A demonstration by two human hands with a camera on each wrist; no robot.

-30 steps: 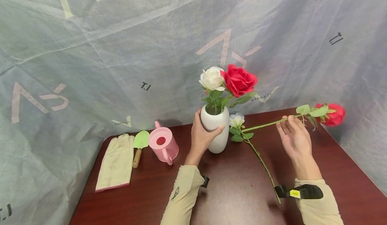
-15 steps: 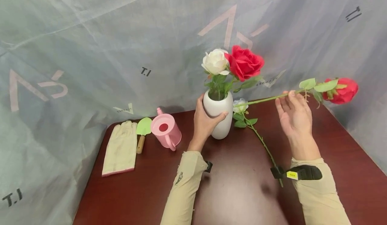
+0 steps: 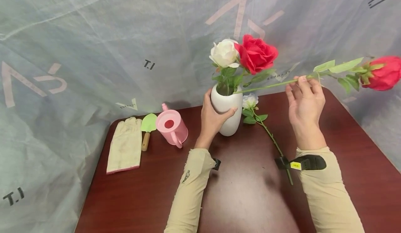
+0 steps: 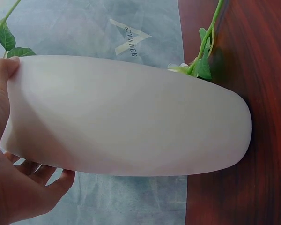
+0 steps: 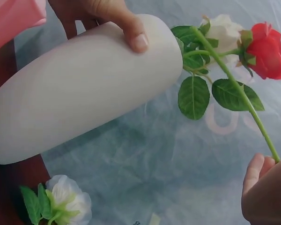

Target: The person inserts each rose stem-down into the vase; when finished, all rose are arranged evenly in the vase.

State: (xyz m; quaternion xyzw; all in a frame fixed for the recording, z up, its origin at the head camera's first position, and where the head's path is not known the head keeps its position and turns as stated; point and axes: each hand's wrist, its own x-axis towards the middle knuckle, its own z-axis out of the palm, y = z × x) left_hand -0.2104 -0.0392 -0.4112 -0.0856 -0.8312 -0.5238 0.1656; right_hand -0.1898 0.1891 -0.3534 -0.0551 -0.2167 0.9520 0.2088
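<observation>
My left hand grips the white vase around its upper half, thumb across the near side. A white rose and a red rose stand in the vase. Between thumb and fingers, my right hand pinches the stem of another red rose, whose bloom points right. That green stem slants so its free end is close to the vase mouth, in front of the leaves in the right wrist view. Another white rose lies on the table just right of the vase.
Left of the vase stand a pink watering can, a small green trowel with a wooden handle, and a cream glove. A grey printed sheet hangs behind the dark red table.
The right hand has raised the held rose, and its stem end has come up from beside the vase to the mouth. The left hand keeps its grip. The head view has shifted.
</observation>
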